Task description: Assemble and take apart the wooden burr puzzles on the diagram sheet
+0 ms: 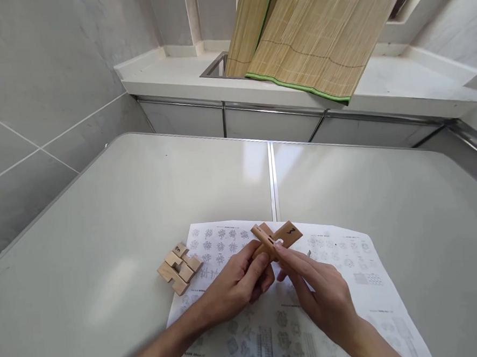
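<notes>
Both hands hold crossed wooden puzzle bars (277,236) just above a printed instruction sheet (349,268) on the grey table (123,218). My left hand (237,285) is closed round the lower end of the bars. My right hand (314,289) pinches them from the right with finger and thumb. One bar bears a dark numeral mark. To the left, at the sheet's edge, lies a loose cluster of notched wooden pieces (179,268), one marked 3, touched by neither hand.
A metal seam (272,176) splits the table down the middle. Behind it runs a white counter (167,78) with a sink, where rolled bamboo mats (310,28) lean. Grey floor tiles show at the left.
</notes>
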`<state>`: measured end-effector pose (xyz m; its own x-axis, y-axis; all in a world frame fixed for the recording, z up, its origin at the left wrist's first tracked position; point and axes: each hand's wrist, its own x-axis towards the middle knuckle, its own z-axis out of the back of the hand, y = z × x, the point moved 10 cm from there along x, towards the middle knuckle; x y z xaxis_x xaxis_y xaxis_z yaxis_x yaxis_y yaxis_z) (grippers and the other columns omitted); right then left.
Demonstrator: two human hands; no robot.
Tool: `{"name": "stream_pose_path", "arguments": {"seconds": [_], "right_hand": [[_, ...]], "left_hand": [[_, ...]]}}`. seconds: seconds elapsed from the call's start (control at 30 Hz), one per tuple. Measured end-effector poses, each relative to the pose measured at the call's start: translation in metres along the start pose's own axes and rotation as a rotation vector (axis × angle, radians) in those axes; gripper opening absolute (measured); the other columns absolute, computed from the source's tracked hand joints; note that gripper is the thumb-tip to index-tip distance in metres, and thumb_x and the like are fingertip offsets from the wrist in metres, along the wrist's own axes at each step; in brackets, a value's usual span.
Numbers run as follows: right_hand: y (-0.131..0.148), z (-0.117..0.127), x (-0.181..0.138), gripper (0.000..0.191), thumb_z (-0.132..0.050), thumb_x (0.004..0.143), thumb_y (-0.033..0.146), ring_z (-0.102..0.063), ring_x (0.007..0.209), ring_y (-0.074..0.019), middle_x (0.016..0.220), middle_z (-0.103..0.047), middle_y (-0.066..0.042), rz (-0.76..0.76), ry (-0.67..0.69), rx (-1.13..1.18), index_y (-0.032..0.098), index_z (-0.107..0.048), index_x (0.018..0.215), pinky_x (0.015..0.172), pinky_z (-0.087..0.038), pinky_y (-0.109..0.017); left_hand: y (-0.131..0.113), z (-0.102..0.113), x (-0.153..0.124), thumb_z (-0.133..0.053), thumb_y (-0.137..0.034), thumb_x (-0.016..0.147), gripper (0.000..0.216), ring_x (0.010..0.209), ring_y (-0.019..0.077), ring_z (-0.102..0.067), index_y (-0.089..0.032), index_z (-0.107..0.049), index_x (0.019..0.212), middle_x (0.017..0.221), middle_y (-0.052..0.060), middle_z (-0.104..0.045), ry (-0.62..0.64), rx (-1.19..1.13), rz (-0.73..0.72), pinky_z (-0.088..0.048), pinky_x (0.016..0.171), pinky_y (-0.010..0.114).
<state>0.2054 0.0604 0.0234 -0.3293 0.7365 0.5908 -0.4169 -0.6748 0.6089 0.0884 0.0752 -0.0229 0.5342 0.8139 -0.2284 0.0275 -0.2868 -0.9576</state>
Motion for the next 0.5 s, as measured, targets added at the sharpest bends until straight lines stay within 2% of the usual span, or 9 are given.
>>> {"name": "stream_pose_path", "arguments": {"seconds": [0.13,0.27,0.5], "right_hand": [[0.0015,0.0014,0.0008,0.075,-0.048,0.099,-0.006,-0.079,0.074,-0.0127,0.131,-0.076,-0.008,0.007,-0.005,-0.036,0.036,-0.044,0.161,0.062,-0.066,-0.023],[0.0008,0.0009,0.0004,0.075,-0.048,0.099,-0.006,-0.078,0.071,-0.0127,0.132,-0.075,-0.009,0.012,0.003,-0.034,0.035,-0.042,0.162,0.060,-0.066,-0.024],[0.0000,-0.0010,-0.0001,0.077,-0.050,0.098,-0.007,-0.080,0.079,-0.0147,0.132,-0.076,-0.008,0.016,0.006,-0.056,0.036,-0.044,0.161,0.068,-0.069,-0.027]], "left_hand": [[0.0010,0.0004,0.0003,-0.040,-0.053,0.110,0.039,0.055,0.0094,-0.038,-0.018,-0.055,0.118,0.070,-0.005,-0.049,0.001,-0.006,-0.005,-0.035,0.053,0.025],[0.0014,0.0012,0.0013,-0.041,-0.054,0.110,0.038,0.054,0.0090,-0.039,-0.018,-0.054,0.113,0.071,-0.005,-0.050,-0.005,-0.014,0.000,-0.035,0.053,0.025],[0.0041,0.0003,0.0028,-0.040,-0.055,0.110,0.038,0.056,0.0090,-0.038,-0.019,-0.052,0.111,0.073,-0.005,-0.048,0.011,-0.023,0.017,-0.037,0.053,0.024]]}}
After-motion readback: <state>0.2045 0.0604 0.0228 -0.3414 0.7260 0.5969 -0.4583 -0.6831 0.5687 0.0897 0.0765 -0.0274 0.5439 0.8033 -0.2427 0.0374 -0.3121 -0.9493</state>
